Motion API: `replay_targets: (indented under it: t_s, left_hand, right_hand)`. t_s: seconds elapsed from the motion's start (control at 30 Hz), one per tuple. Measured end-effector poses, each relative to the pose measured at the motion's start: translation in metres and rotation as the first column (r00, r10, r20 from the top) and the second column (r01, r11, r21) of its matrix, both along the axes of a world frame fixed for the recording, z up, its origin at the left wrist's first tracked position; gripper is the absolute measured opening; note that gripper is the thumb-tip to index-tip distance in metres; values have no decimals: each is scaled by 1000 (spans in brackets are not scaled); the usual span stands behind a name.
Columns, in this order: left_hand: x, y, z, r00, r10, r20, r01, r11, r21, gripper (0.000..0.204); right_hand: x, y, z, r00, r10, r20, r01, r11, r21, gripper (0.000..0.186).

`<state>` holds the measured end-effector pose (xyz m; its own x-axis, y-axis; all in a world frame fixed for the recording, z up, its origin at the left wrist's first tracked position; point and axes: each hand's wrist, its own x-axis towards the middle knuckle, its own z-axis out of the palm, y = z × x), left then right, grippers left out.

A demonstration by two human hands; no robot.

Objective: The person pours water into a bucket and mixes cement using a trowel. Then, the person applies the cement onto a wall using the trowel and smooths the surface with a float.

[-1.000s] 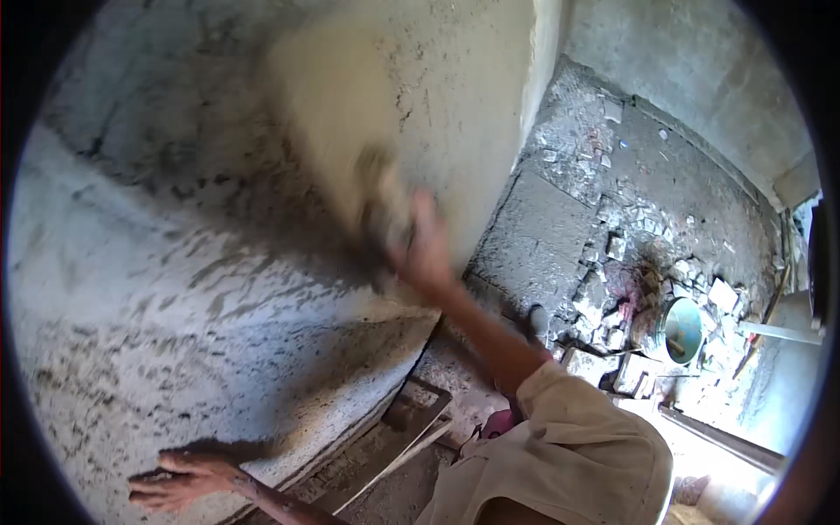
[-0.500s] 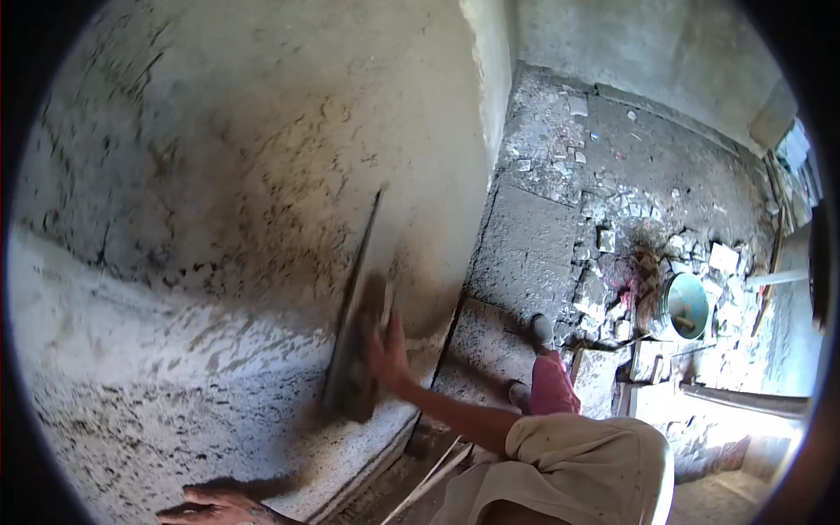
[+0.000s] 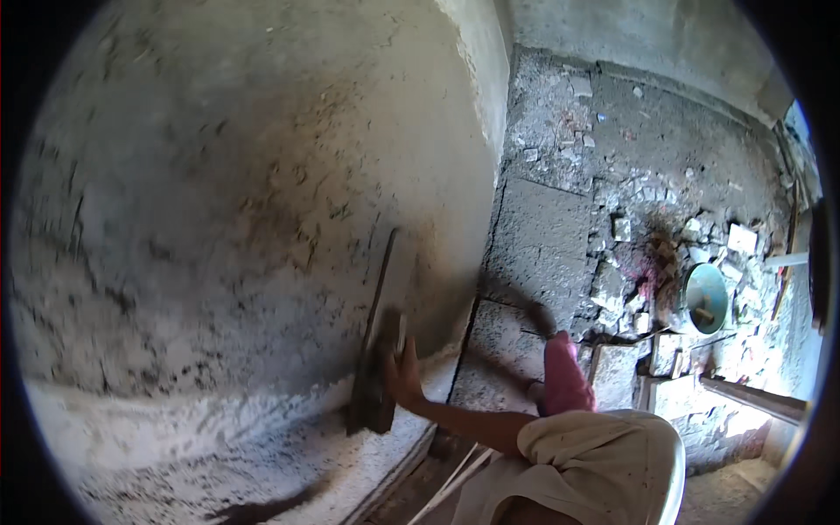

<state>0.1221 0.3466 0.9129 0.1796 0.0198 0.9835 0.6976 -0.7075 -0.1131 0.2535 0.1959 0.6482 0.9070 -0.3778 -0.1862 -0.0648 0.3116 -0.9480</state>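
My right hand (image 3: 402, 378) is closed around the grip of a long plastering trowel (image 3: 369, 394). Its thin, dark blade lies along the plastered wall (image 3: 219, 219), reaching up and slightly right from my hand. Patches of the wall's grey surface are rough and pitted; other parts look smoother. Toward its bottom runs a paler, speckled band (image 3: 157, 437), and the trowel's lower end overlaps this band. My left hand is out of view; a dark shadow falls on the pale band at the lower edge.
A teal bucket (image 3: 705, 297) stands among broken rubble (image 3: 626, 289) on the right. Beyond lies a rough concrete floor (image 3: 538, 227). A wooden plank (image 3: 754, 400) lies at the right, and thin pale strips (image 3: 455, 481) sit below my right forearm.
The view has shifted a little. My right hand and the trowel now appear slightly lower and further right. My left hand, spread at the lower left before, has left the view.
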Motion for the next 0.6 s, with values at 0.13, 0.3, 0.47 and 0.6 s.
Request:
replay_targets:
  t_s: [0.13,0.3,0.47,0.6]
  left_hand:
    - [43,-29,-14,997,-41,-68,40,999,-15,69]
    - [113,-51,-28,989,-67,-132,63,997,-37,68]
    - [167,-70,-35,978,-95,-188,85,995,-61,68]
    - [188,-79,-35,968,-143,-206,126,988,-92,67]
  right_hand:
    - [49,-51,-24,993,78,-88,-85,993,-80,59]
    - [222,-179,-61,997,-57,49,73,895,-439,65]
    - [415,-343,3,999,-4,52,-9,968,252,29]
    - [531,-449,-2,996,-21,-87,45,959,281,26]
